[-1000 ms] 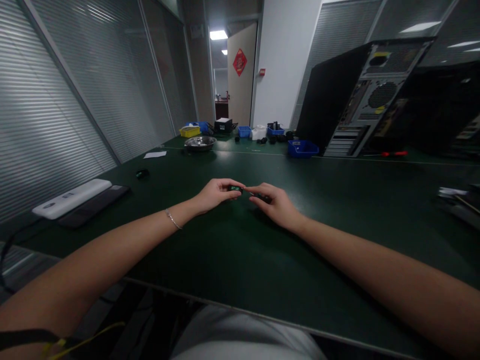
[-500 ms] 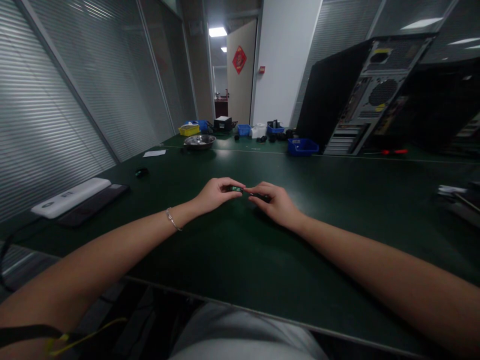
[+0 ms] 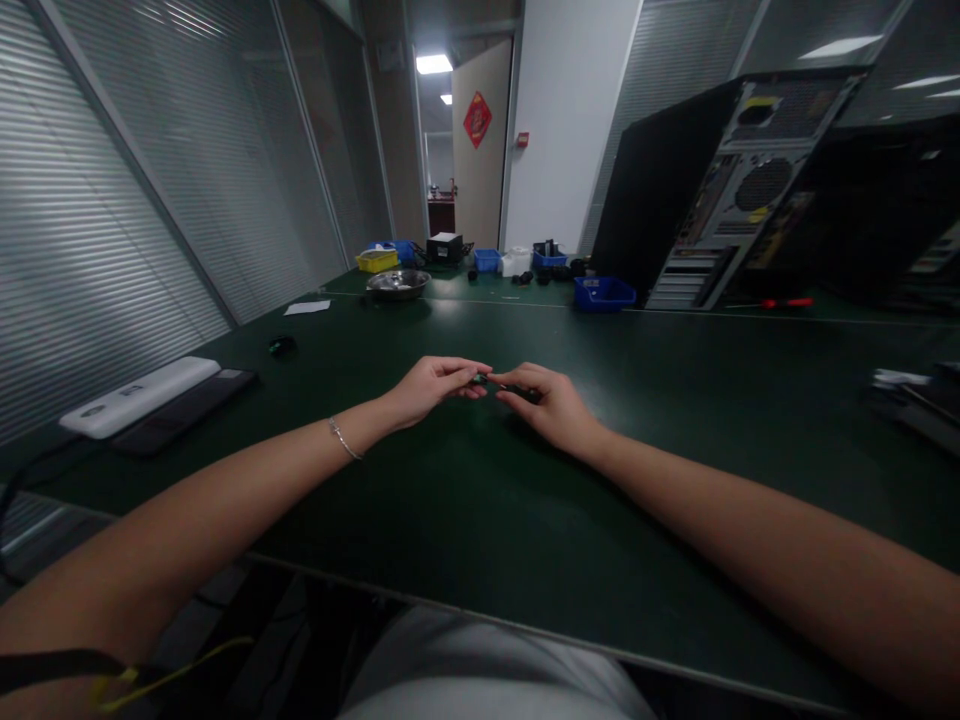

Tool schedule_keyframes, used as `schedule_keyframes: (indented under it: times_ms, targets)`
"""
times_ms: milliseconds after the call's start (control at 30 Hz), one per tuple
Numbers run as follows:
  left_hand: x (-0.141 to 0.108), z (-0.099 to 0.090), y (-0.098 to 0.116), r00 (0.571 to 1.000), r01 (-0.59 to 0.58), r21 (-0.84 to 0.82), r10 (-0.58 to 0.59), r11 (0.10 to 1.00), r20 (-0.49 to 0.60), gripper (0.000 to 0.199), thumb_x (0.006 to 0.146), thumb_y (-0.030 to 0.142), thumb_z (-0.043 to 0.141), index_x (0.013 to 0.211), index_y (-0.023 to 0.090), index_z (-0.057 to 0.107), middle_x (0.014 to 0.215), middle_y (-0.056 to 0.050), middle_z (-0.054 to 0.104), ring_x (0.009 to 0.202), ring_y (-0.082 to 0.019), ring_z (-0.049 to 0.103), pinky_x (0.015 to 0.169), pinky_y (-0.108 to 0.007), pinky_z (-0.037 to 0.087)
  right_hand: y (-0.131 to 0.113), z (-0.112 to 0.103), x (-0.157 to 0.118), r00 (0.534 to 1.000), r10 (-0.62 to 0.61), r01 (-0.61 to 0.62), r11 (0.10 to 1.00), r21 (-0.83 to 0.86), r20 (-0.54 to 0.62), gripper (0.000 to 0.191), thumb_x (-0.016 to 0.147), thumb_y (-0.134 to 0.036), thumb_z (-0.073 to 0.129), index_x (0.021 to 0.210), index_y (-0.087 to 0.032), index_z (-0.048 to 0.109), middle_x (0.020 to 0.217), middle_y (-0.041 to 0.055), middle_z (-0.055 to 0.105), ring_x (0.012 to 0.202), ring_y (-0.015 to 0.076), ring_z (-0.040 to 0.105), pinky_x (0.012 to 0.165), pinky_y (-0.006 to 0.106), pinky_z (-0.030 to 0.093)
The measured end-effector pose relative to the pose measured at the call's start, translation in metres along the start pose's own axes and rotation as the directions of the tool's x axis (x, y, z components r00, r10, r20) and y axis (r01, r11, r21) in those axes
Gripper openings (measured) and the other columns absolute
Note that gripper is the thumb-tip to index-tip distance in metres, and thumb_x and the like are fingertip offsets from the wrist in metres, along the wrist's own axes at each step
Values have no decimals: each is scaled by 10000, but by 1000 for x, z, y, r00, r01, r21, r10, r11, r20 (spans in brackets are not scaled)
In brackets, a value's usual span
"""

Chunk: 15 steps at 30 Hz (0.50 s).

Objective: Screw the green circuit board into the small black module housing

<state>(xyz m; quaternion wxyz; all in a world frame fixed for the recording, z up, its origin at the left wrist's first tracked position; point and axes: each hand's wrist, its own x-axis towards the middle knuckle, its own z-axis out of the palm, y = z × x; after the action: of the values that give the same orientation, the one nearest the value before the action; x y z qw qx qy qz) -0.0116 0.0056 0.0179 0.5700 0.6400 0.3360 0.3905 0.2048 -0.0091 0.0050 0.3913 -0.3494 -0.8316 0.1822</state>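
Note:
My left hand (image 3: 429, 390) is closed in a pinch on a small green and dark piece (image 3: 479, 379), mostly covered by the thumb and fingers. Its exact kind is too small to make out. Close on its right, my right hand (image 3: 559, 408) is closed too, with the index fingertip reaching to the green piece. A dark sliver (image 3: 530, 394) shows between that hand's thumb and fingers; whether it is a held object or shadow is unclear. Both hands are low over the dark green table (image 3: 450, 520), near its middle.
A white bar-shaped device (image 3: 142, 396) and a dark flat slab (image 3: 187, 410) lie at left. Farther back are a steel bowl (image 3: 397, 287), a yellow bin (image 3: 377, 262) and a blue bin (image 3: 604, 294). A computer case (image 3: 660, 190) stands at right, near a red-handled tool (image 3: 786, 302).
My left thumb has moved up across the green piece, and the other fingers now show beneath it. Less of the piece is visible. My right hand has stayed nearly still.

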Motion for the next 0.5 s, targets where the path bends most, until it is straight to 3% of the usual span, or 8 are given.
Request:
schedule_keyframes:
  times_ms: [500]
  targets:
    - [1, -3, -2, 998, 62, -58, -62, 996, 7, 235, 842, 184, 639, 1047, 90, 704, 931, -123, 721, 853, -166, 663, 829, -316, 497, 0, 0, 0, 1000, -15, 15, 1000, 25, 25, 266, 859, -237, 602, 1110, -238, 688, 933, 59, 662, 804, 177, 603, 681, 296, 457]
